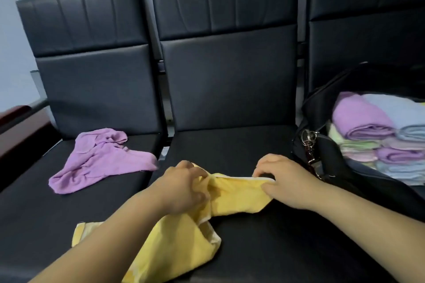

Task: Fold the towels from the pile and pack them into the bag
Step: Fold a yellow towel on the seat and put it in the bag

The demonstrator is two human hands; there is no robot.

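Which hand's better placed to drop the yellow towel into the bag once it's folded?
Right, probably. The right hand pinches the yellow towel just beside the open bag. The left hand grips it farther away, toward the purple towel.

My bare left forearm (pixel 119 236) and right forearm (pixel 368 220) reach in from the lower corners and converge. My left hand (pixel 184 187) is knuckles-up, its fingers curled and pinching the bunched edge of a soft yellow terry towel (pixel 239 195). My right hand (pixel 286 181), palm-down, pinches the same edge nearby with its fingertips and thumb.
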